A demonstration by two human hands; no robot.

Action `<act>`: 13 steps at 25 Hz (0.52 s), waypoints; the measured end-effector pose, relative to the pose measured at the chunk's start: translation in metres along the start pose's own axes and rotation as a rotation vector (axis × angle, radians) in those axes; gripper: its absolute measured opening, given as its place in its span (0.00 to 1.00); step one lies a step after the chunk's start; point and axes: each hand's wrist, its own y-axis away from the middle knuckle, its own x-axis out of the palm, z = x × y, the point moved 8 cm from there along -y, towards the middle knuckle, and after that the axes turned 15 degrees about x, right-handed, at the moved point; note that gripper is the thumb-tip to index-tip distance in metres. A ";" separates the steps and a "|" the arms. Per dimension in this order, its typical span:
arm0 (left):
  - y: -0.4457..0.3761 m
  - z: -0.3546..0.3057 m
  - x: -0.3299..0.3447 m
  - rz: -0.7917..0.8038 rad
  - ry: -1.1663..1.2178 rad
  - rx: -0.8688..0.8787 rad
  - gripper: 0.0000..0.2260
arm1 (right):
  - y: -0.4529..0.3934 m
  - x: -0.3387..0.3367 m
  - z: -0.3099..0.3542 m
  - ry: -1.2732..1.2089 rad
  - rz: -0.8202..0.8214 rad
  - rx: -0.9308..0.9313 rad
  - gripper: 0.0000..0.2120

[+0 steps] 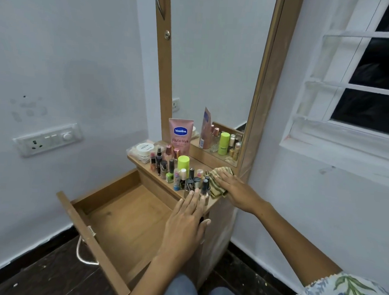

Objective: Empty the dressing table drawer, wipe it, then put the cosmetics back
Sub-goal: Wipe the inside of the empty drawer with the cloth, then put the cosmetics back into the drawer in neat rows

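The wooden drawer of the dressing table stands pulled out and holds nothing. Several cosmetics crowd the shelf above it: a pink Vaseline tube, a lime-capped bottle, nail polish bottles and a round white jar. My left hand hovers with straight fingers at the shelf's front edge, just before a nail polish bottle. My right hand rests flat on a green striped cloth at the shelf's right end.
A tall mirror in a wooden frame rises behind the shelf. A white wall with a switch panel lies left, a window right. The drawer's metal handle hangs over the dark floor. My knees show below.
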 end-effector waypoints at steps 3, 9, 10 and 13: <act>-0.004 -0.002 0.005 -0.005 0.009 -0.005 0.26 | -0.005 0.004 0.001 -0.047 0.123 -0.014 0.28; -0.006 -0.001 0.009 -0.013 0.029 -0.031 0.26 | -0.006 -0.003 0.010 -0.127 0.176 -0.008 0.28; -0.006 -0.001 0.009 -0.018 0.033 -0.033 0.26 | -0.001 -0.007 0.010 -0.172 0.151 -0.006 0.29; -0.006 -0.001 0.006 -0.041 0.055 -0.042 0.25 | 0.020 -0.028 0.009 -0.333 -0.018 0.026 0.32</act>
